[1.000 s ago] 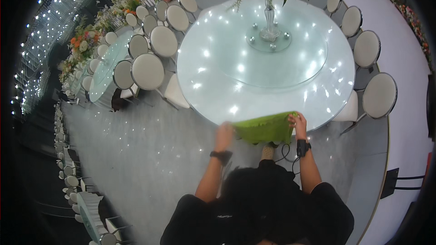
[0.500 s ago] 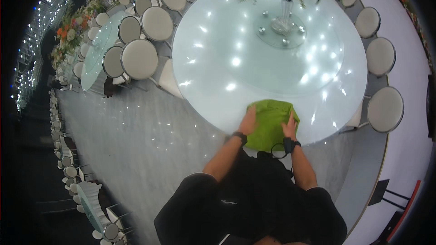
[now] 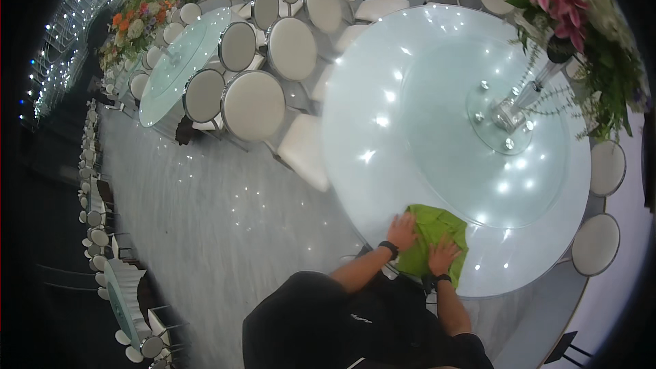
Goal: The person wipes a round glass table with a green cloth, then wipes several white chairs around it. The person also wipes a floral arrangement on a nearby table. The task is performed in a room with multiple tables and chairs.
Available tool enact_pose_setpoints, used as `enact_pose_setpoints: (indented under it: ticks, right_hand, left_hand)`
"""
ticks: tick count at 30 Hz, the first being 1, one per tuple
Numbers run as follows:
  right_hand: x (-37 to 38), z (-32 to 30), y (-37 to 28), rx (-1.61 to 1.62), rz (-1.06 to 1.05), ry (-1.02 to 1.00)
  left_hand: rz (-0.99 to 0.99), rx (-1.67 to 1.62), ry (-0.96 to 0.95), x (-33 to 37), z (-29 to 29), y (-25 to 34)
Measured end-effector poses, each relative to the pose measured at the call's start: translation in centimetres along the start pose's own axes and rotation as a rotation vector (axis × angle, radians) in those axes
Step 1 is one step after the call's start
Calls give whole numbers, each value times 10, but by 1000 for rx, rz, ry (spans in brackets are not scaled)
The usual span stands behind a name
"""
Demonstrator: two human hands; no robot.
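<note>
A green cloth (image 3: 427, 227) lies folded and creased on the near edge of a round white table (image 3: 372, 188). My left hand (image 3: 402, 232) rests on the cloth's left side with the fingers stretched out. Lower on the same cloth, my right hand (image 3: 444, 257) lies flat, fingers spread. A dark band circles each of my wrists. No grip on the cloth is visible in either hand.
On the table's raised glass turntable (image 3: 437, 130) stands a clear vase (image 3: 523, 99) with pink lilies (image 3: 557, 0) and greenery. White-backed chairs (image 3: 253, 106) ring the table. Another glass-topped table (image 3: 205, 34) stands far left, beyond grey floor.
The view has swung, so the table now sits further right and lower. My right hand has moved from the cloth's right edge onto its surface. The cloth looks flatter and more creased.
</note>
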State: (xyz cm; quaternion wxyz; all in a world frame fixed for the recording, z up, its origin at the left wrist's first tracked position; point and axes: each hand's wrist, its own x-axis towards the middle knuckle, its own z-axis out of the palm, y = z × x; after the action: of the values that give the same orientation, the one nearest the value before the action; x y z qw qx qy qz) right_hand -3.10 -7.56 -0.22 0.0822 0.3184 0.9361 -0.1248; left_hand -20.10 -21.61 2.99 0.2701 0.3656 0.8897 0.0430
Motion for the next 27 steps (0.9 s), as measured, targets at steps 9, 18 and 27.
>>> enact_pose_setpoints:
  ticks: [9, 18, 27]
  right_hand:
    - [58, 4, -182, 72, -324, -55]
    - [-17, 14, -144, 107, -73, 137]
    - [-119, 18, -50, 113, 347, 246]
  left_hand:
    - [-239, -118, 113, -51, -41, -186]
    - [-5, 94, 79, -76, -13, -108]
    - [500, -36, 15, -106, 43, -43]
